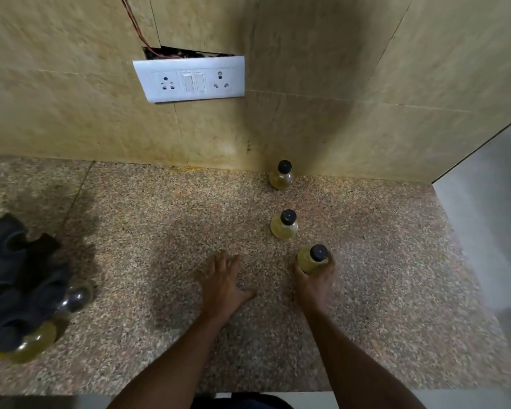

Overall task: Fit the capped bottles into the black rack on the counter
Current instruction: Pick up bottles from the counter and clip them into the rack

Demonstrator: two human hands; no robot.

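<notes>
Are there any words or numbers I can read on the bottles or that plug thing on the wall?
None can be read.
Bottle in the right hand: the nearest bottle shows no label; black cap plain.
Middle bottle: no label; a tiny pale spot on the cap, no letters.
Far bottle: no label.
Switch plate: only sockets and two switches, no print visible.
Black rack: blurred, no text visible.

Speckled pinkish-brown bench point(160, 231); yellow-green bottles point(283, 228) with black caps point(288, 216) beyond the hands; black rack point(15, 278) far left; beige tiles point(56, 113); white switchboard point(189, 79).
</notes>
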